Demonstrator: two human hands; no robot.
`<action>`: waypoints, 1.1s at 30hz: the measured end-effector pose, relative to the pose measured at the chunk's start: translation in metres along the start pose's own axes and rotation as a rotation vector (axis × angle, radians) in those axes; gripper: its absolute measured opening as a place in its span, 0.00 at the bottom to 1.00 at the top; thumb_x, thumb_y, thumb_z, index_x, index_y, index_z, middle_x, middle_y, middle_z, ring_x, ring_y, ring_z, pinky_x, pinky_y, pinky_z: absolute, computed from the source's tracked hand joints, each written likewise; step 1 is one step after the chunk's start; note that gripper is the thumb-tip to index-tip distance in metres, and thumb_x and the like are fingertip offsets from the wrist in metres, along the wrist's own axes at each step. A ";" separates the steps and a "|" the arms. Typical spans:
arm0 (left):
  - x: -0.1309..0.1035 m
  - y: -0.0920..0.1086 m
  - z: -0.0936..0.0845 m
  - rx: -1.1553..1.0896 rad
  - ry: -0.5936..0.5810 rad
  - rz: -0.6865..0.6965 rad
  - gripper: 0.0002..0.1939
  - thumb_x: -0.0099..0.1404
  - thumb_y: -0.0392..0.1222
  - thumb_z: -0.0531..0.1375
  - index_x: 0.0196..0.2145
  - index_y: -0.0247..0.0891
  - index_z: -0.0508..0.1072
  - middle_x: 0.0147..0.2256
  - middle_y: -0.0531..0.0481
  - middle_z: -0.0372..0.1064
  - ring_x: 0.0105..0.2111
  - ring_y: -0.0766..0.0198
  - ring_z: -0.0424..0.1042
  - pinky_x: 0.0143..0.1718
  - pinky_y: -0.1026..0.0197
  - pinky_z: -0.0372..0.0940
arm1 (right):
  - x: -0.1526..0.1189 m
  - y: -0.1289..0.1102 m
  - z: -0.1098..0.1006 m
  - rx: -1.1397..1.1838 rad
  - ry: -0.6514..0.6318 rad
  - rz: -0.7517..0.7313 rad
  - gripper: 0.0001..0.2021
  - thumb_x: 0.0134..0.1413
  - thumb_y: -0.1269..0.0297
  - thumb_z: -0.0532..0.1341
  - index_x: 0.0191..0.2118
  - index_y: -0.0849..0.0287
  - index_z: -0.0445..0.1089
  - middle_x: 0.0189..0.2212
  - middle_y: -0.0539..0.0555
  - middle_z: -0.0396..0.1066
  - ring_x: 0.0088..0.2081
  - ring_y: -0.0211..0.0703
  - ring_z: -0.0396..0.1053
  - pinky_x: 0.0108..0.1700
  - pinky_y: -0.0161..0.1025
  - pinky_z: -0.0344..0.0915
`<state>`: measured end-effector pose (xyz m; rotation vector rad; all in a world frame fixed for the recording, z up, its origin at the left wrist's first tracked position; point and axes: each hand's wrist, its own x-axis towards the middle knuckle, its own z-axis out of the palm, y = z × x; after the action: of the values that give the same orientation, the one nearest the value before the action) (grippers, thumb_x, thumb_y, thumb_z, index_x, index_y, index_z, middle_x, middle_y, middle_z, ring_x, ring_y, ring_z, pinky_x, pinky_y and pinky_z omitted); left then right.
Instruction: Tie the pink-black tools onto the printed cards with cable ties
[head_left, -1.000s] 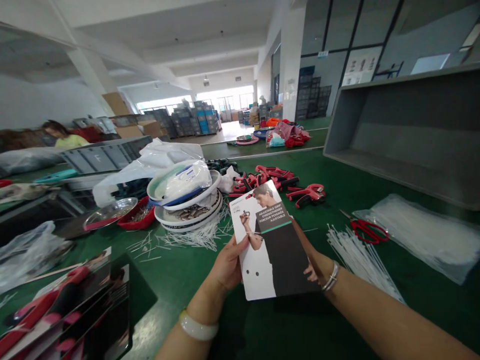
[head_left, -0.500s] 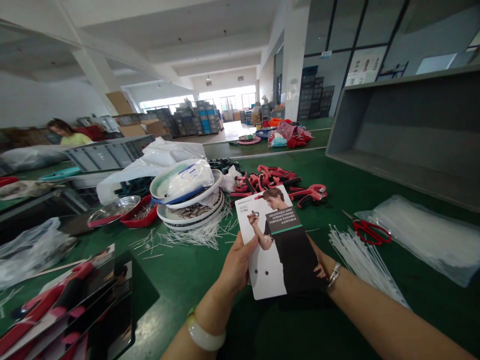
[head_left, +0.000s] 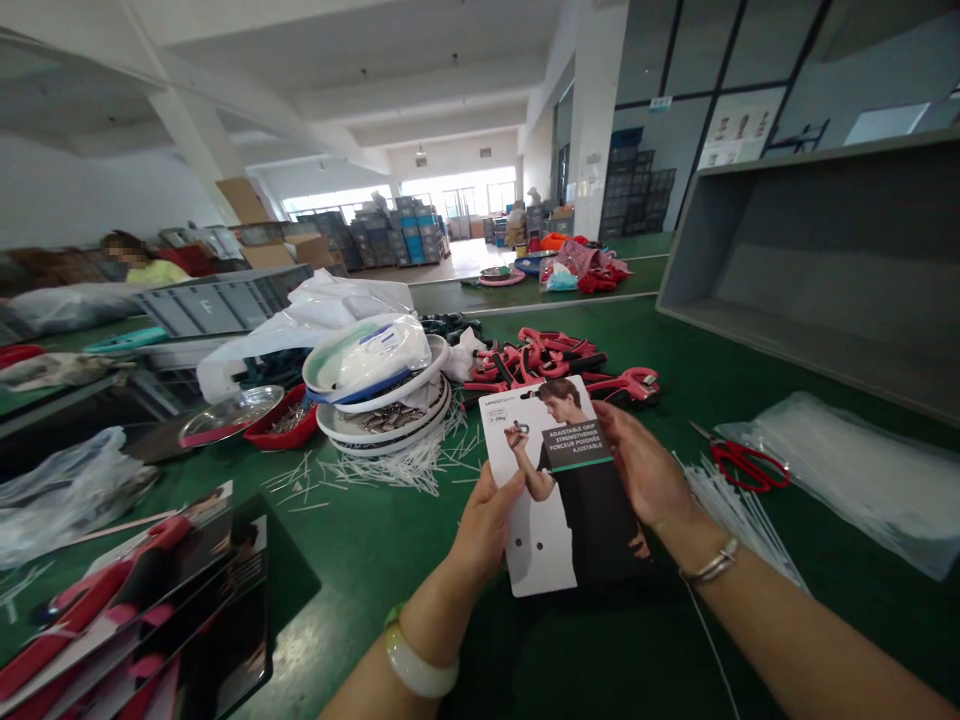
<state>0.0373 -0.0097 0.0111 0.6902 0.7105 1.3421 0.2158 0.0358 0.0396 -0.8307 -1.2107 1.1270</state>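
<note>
While one printed card (head_left: 566,500) is held up over the near part of the desk, the left hand (head_left: 484,525) pinches its left edge, thumb on the front and fingers behind. The right hand (head_left: 649,475) is at the card's upper right edge, fingers extended; I cannot tell whether it grips anything. One bangle (head_left: 421,665) circles the left wrist and one bracelet (head_left: 716,562) the right. Just behind the card is a heap of red-and-black grips (head_left: 544,352), too tangled to count. To the right are one bundle of white ties (head_left: 739,520), one pair of red-handled scissors (head_left: 750,468) and one clear bag (head_left: 862,480). To the left, one stack of dishes (head_left: 382,432) stands among loose white strips (head_left: 409,470), with one red tray (head_left: 289,425) and one metal bowl (head_left: 238,410) next to it; several carded grips (head_left: 142,600) overlap at lower left. The desk (head_left: 352,565) is green and slightly glossy. One large grey crate (head_left: 825,250) lies open-side-forward at right, and another grey crate (head_left: 225,305) stands at left, near one person (head_left: 157,271) in yellow. Beyond, stacked crates (head_left: 412,240) stand before bright windows in a white-pillared hall.
</note>
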 end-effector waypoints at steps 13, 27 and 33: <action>0.001 0.002 -0.001 0.191 0.046 0.084 0.26 0.54 0.43 0.65 0.51 0.40 0.67 0.47 0.46 0.71 0.43 0.54 0.72 0.44 0.58 0.64 | -0.019 -0.010 0.025 -1.239 -0.265 -0.653 0.06 0.54 0.66 0.60 0.31 0.55 0.75 0.40 0.56 0.70 0.44 0.50 0.63 0.45 0.48 0.57; 0.007 0.001 -0.003 0.132 0.093 -0.018 0.30 0.50 0.44 0.67 0.49 0.36 0.63 0.33 0.47 0.74 0.29 0.59 0.73 0.33 0.58 0.65 | -0.018 -0.028 0.004 -0.722 -0.297 -0.425 0.11 0.59 0.58 0.55 0.33 0.58 0.71 0.28 0.51 0.72 0.29 0.37 0.68 0.31 0.34 0.63; 0.005 0.003 -0.001 0.212 0.076 0.036 0.26 0.51 0.44 0.67 0.47 0.37 0.66 0.36 0.47 0.74 0.32 0.58 0.73 0.35 0.59 0.65 | -0.010 -0.015 0.010 -0.951 -0.286 -0.345 0.09 0.51 0.61 0.62 0.38 0.59 0.72 0.31 0.52 0.73 0.30 0.40 0.68 0.31 0.35 0.62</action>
<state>0.0350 -0.0042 0.0122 0.8272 0.9142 1.3433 0.2091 0.0216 0.0529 -1.1070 -2.0916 0.3431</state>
